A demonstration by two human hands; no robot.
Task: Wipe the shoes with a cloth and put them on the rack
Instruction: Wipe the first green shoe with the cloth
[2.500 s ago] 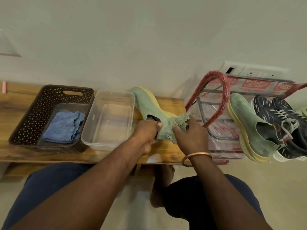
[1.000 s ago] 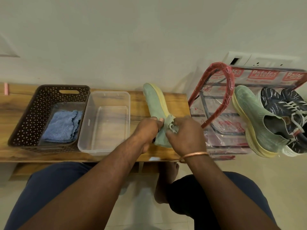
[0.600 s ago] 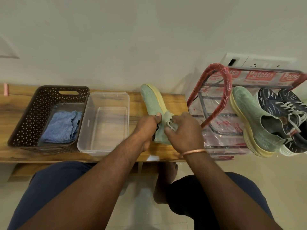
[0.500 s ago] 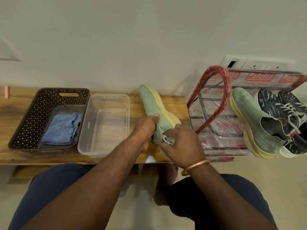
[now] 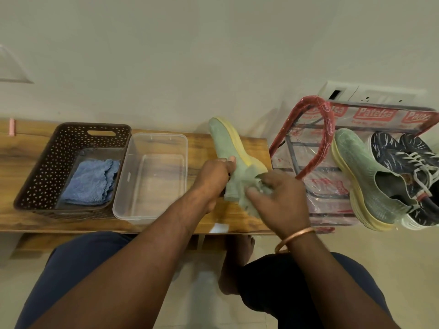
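The only wording that can be read is the brand "Patelsa", in white letters on red rectangular labels [image 5: 374,114] along the top of the clear plastic wrapping [image 5: 316,205] around the red-framed metal shoe rack [image 5: 330,125]. One label shows whole and its neighbours only in part. The small line beneath each is too blurred to read.

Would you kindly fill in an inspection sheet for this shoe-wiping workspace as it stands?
Surface: wooden bench.
Job's things: green shoe held over the bench, sole facing right; green cloth at its heel end; rack on the right carries a matching shoe and two dark sneakers.
Clutter: basket holding a blue cloth; empty clear tub.
Grips: left hand holds the shoe; right hand holds the cloth.
Cables: nothing seen.
Surroundings: plain wall; socket plate behind the rack.
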